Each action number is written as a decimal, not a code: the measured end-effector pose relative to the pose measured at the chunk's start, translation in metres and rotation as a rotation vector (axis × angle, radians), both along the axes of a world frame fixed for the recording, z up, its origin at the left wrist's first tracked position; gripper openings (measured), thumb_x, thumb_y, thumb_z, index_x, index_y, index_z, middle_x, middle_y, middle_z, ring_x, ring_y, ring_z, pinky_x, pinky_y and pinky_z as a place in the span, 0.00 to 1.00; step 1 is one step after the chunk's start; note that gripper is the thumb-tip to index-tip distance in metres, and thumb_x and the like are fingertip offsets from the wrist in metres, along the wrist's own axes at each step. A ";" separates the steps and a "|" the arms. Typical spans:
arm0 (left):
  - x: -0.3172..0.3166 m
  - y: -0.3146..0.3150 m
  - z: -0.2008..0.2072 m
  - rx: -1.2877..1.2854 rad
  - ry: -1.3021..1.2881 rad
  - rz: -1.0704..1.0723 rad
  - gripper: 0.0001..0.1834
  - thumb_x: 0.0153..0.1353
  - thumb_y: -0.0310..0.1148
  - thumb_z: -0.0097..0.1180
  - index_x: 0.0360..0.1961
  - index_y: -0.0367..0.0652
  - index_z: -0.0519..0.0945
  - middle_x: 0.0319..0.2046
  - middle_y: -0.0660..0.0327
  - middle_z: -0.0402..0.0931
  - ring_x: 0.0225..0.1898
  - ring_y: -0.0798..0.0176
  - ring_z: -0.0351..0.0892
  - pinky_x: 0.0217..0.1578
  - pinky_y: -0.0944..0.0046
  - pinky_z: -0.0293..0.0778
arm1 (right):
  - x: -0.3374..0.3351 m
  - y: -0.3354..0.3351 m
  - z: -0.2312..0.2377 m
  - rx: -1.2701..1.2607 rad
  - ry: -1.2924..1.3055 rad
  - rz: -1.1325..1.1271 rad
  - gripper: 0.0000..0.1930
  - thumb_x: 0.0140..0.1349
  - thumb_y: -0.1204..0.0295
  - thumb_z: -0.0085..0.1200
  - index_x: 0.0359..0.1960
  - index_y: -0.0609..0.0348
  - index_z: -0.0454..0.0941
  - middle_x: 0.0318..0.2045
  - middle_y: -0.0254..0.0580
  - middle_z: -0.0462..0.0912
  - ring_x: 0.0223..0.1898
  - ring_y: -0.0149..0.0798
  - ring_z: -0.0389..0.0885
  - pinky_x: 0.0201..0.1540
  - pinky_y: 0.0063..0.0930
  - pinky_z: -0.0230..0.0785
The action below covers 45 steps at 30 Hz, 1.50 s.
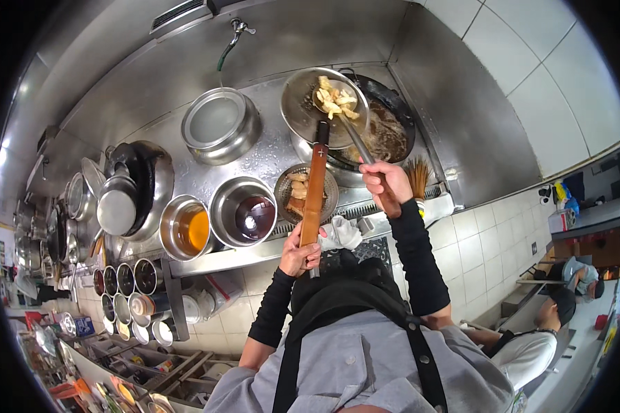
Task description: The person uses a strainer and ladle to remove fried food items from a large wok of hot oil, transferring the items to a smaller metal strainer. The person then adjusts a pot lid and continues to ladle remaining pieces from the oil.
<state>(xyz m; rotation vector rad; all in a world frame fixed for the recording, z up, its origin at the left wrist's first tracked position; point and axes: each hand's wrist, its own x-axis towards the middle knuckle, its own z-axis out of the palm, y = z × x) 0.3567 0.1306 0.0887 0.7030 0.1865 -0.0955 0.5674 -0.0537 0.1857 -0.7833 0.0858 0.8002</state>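
Observation:
My left hand (301,252) is wrapped round the wooden handle of a wide, round metal skimmer (297,113). The skimmer is above the stove, overlapping the near-left part of a black wok (404,113) with brown, bubbling liquid. In my right hand (387,186) is the metal handle of a ladle (356,140). Its bowl is over the skimmer, under pale yellow food pieces (335,100); whether some lie on the skimmer itself I cannot tell. Below the skimmer, a perforated metal bowl (328,199) with browned chunks sits partly behind the wooden handle.
Left of the handle stand a pot of dark red liquid (220,203) and a pot of orange liquid (170,224). Behind them is a large steel pot (220,148), below a tap (238,29). A bamboo brush (418,175) stands right. Other people (530,358) are at far right.

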 end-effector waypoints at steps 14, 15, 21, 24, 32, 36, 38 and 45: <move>0.012 -0.077 0.010 -0.170 0.024 0.075 0.29 0.59 0.15 0.52 0.62 0.38 0.64 0.51 0.55 0.70 0.20 0.76 0.59 0.16 0.75 0.59 | 0.049 -0.069 -0.006 0.030 -0.042 0.182 0.17 0.64 0.80 0.48 0.54 0.69 0.70 0.32 0.36 0.73 0.18 0.21 0.65 0.13 0.14 0.58; 0.010 -0.081 0.010 -0.155 0.031 0.084 0.29 0.59 0.15 0.53 0.62 0.37 0.64 0.51 0.55 0.70 0.20 0.76 0.59 0.16 0.75 0.59 | 0.047 -0.074 0.002 0.030 -0.036 0.183 0.17 0.64 0.80 0.48 0.54 0.69 0.70 0.32 0.36 0.73 0.18 0.21 0.65 0.13 0.14 0.58; 0.023 -0.094 0.020 -0.065 0.045 0.152 0.26 0.59 0.14 0.52 0.59 0.38 0.66 0.44 0.58 0.72 0.19 0.75 0.59 0.15 0.73 0.59 | 0.053 -0.103 0.039 -0.164 -0.194 0.157 0.05 0.64 0.78 0.50 0.37 0.70 0.73 0.16 0.39 0.70 0.11 0.31 0.64 0.14 0.23 0.56; 0.026 -0.079 0.028 0.363 0.092 0.163 0.29 0.57 0.12 0.46 0.60 0.45 0.68 0.34 0.61 0.71 0.19 0.76 0.60 0.16 0.74 0.58 | 0.054 -0.104 0.050 -0.325 -0.346 0.160 0.05 0.61 0.79 0.54 0.34 0.69 0.73 0.15 0.42 0.71 0.11 0.34 0.67 0.13 0.28 0.58; 0.018 -0.061 0.032 0.239 0.084 0.159 0.25 0.57 0.15 0.52 0.57 0.38 0.69 0.40 0.63 0.73 0.16 0.78 0.56 0.14 0.75 0.52 | 0.055 -0.105 0.030 -0.076 -0.116 0.220 0.09 0.62 0.80 0.52 0.43 0.70 0.72 0.23 0.40 0.73 0.15 0.28 0.66 0.15 0.21 0.59; 0.009 -0.102 0.029 0.011 0.088 0.219 0.25 0.56 0.16 0.54 0.57 0.37 0.68 0.41 0.60 0.72 0.17 0.77 0.57 0.14 0.76 0.53 | 0.063 -0.106 -0.008 0.194 0.077 0.304 0.13 0.63 0.81 0.49 0.49 0.72 0.68 0.33 0.40 0.74 0.22 0.25 0.68 0.18 0.17 0.59; 0.001 -0.114 0.021 -0.019 0.095 0.199 0.26 0.56 0.15 0.55 0.57 0.35 0.68 0.45 0.58 0.71 0.18 0.77 0.57 0.14 0.77 0.54 | 0.060 -0.102 -0.004 0.087 0.104 0.282 0.11 0.63 0.81 0.50 0.46 0.71 0.70 0.28 0.40 0.74 0.20 0.27 0.68 0.17 0.20 0.61; 0.001 -0.129 0.043 -0.300 0.021 0.258 0.25 0.57 0.14 0.51 0.57 0.32 0.67 0.44 0.58 0.72 0.19 0.79 0.58 0.13 0.79 0.55 | 0.035 -0.102 0.016 -0.651 -0.732 0.312 0.13 0.57 0.78 0.55 0.44 0.71 0.78 0.14 0.44 0.73 0.12 0.38 0.73 0.19 0.36 0.69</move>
